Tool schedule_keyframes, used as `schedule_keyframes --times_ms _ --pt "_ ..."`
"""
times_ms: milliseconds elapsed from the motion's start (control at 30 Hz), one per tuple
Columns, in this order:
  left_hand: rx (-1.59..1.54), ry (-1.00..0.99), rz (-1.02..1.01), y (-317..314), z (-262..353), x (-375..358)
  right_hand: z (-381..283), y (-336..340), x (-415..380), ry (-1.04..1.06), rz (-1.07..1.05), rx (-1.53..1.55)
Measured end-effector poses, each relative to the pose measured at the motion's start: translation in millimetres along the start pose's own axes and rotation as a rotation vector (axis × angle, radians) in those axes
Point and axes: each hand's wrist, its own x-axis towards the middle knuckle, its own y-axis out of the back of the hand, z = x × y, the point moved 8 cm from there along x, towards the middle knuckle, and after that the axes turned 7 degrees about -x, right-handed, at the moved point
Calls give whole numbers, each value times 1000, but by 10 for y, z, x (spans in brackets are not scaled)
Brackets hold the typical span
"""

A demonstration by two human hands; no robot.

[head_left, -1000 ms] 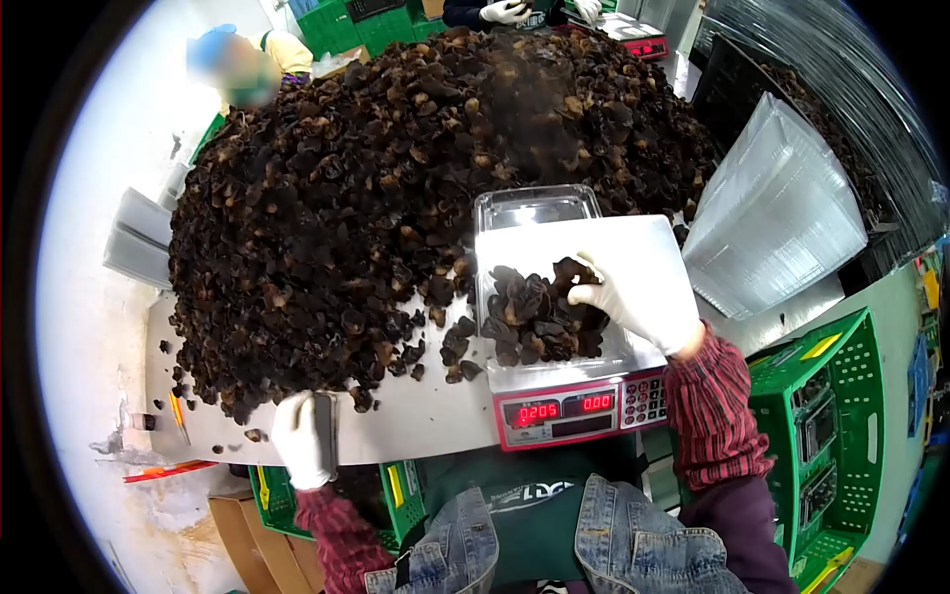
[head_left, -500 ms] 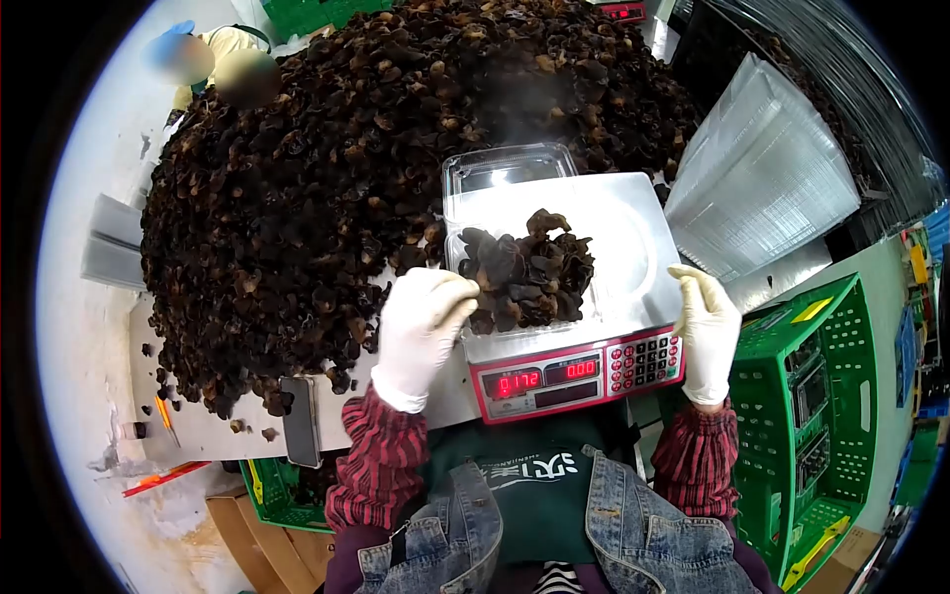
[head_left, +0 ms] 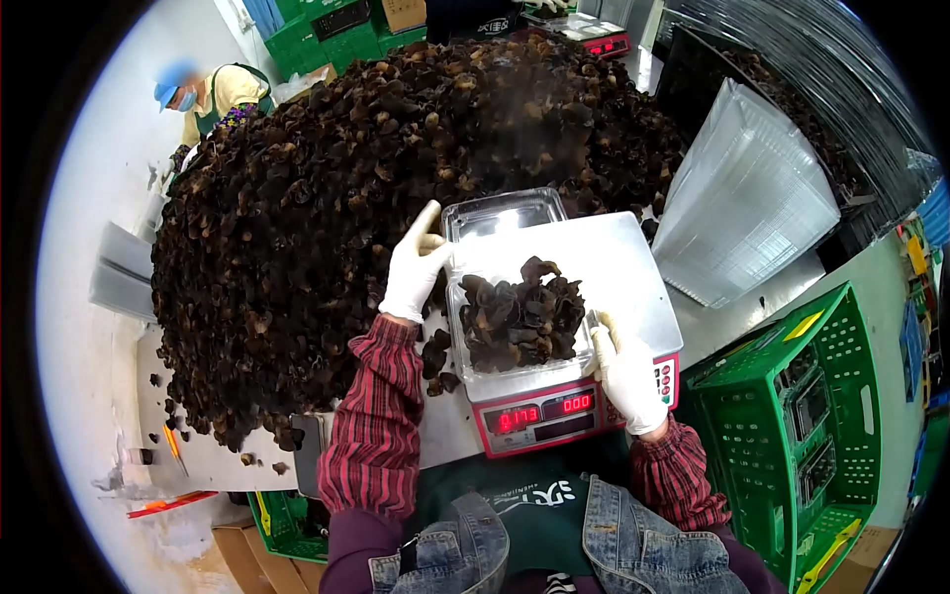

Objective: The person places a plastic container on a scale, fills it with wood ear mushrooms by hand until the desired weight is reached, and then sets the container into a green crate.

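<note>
A clear plastic box with dark wood-ear-like pieces (head_left: 522, 315) in it rests on the metal plate of a red scale (head_left: 638, 262); the display reads 0.173. The box's clear lid (head_left: 507, 214) is raised behind it. My left hand (head_left: 416, 265), in a white glove, is at the lid's left edge, with thumb and forefinger apart. My gloved right hand (head_left: 625, 374) pinches the right edge of the box, above the scale's keypad.
A large heap of dark pieces (head_left: 297, 218) covers much of the table. Stacked clear boxes (head_left: 747, 198) stand right, above a green crate (head_left: 792, 426). A phone (head_left: 308, 455) lies left. A masked co-worker (head_left: 223, 94) stands at the far left; another scale (head_left: 604, 45) is behind.
My left hand has moved up to the lid, and its fingers have spread. My right hand has moved left onto the box edge. The display went from 0.172 to 0.173. The view has shifted.
</note>
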Motion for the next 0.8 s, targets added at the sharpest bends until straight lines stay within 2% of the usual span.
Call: schedule_keyframes --times_ms 33,67,100,133,167,200,233,267,300,333,367,400,433,500,600,767,800 --pt "-244 -68 45 -29 123 13 -71 30 14 -178 -121 195" --pt "-293 -114 141 13 213 -46 -75 -15 -22 -360 -239 392" --pt "-375 -176 209 12 387 -179 -53 4 -38 -366 -221 390" --pt "-448 -264 205 49 411 -349 -22 -61 -83 -408 -261 634" --pt "-343 -296 78 94 392 -526 7 -109 -98 -442 -291 877" --pt "-112 -382 92 124 574 -772 35 -160 -94 -422 -361 915" --pt "53 -557 -27 106 634 -972 97 -272 -83 -428 -437 962" --pt "74 -274 25 77 484 -1126 39 -235 -61 -359 -435 986" --pt "163 -296 44 9 470 -1235 -26 -211 -82 -298 -430 1003" --pt "-110 -34 22 19 105 -1324 -25 -226 -123 -328 -390 1043" --pt "-378 131 -25 -69 -70 -1390 -11 -239 -137 -355 -347 1082" --pt "-418 187 11 -151 17 -1458 -2 -241 -116 -336 -341 1074" --pt "-398 197 16 -144 -3 -1474 6 -235 -90 -316 -339 1067" --pt "-636 230 114 -217 50 -1505 4 -244 -83 -411 -334 1239" --pt "-648 220 -6 -212 36 -1485 -32 -237 -72 -301 -311 1038" --pt "-545 169 -63 -270 78 -1494 -20 -215 -138 -435 -204 1169" --pt "-576 106 -192 -105 -351 -1449 -25 -96 -158 -416 -169 1185"
